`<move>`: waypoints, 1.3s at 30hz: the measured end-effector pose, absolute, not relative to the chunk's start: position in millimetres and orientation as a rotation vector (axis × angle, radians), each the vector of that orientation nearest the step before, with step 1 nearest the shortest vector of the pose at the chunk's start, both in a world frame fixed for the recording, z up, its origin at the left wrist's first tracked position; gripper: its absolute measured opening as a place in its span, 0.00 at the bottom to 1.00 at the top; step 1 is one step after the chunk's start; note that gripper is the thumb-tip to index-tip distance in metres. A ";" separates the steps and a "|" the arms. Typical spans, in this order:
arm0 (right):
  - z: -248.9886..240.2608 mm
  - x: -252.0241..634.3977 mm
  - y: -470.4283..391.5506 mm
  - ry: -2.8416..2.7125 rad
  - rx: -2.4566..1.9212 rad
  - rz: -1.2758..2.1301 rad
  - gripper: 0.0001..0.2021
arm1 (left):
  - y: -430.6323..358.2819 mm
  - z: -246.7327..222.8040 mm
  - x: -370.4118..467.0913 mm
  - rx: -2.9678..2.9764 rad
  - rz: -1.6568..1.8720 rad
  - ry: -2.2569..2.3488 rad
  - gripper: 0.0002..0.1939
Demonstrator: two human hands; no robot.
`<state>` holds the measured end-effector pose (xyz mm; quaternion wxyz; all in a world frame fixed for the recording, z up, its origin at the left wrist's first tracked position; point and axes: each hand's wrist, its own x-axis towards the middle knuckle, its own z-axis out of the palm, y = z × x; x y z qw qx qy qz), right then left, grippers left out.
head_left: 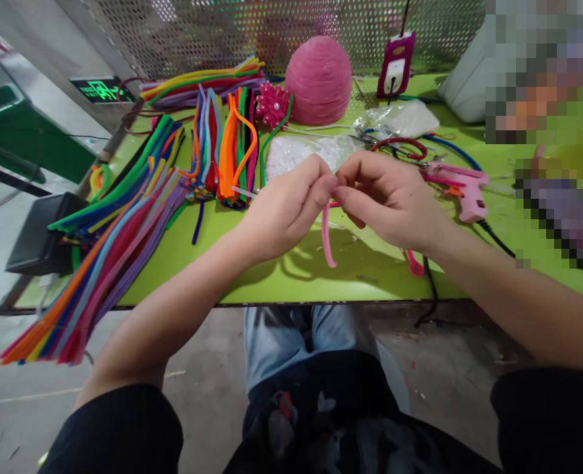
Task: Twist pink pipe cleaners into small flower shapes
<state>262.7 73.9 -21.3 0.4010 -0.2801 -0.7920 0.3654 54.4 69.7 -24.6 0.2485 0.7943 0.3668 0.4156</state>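
Over the green table my two hands meet, fingertips against fingertips. A pink pipe cleaner (327,238) hangs down from between them, its lower end loose. My left hand (291,207) is closed, thumb and fingers pinching the pipe cleaner's upper part. My right hand (390,194) also pinches at the same spot, its other fingers curled. What exactly lies between the fingertips is hidden. Behind my left hand lies a clear bag of white pieces (291,153). Right of my right hand rests a pink glue gun (472,194) with a black cord.
Bundles of coloured pipe cleaners (124,247) cover the left side, some overhanging the front edge. A pink ball (318,79) and a pink flower (274,105) stand at the back near a perforated metal panel (187,39). Pink-handled scissors (414,263) lie by the table's (252,283) front.
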 end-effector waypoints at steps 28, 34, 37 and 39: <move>-32.0 262.9 70.1 -1.823 -0.707 0.692 0.08 | 69.5 -32.4 61.9 1.861 1.085 0.773 0.16; -21.2 269.4 76.6 -1.846 -0.731 1.071 0.07 | 70.2 -30.1 55.5 2.081 1.049 0.873 0.11; -17.5 267.4 77.6 -1.766 -0.732 1.342 0.07 | 69.6 -29.1 55.2 2.109 1.053 0.921 0.13; -15.7 266.2 76.0 -1.693 -0.740 1.397 0.08 | 68.4 -27.8 55.7 2.125 1.052 0.977 0.16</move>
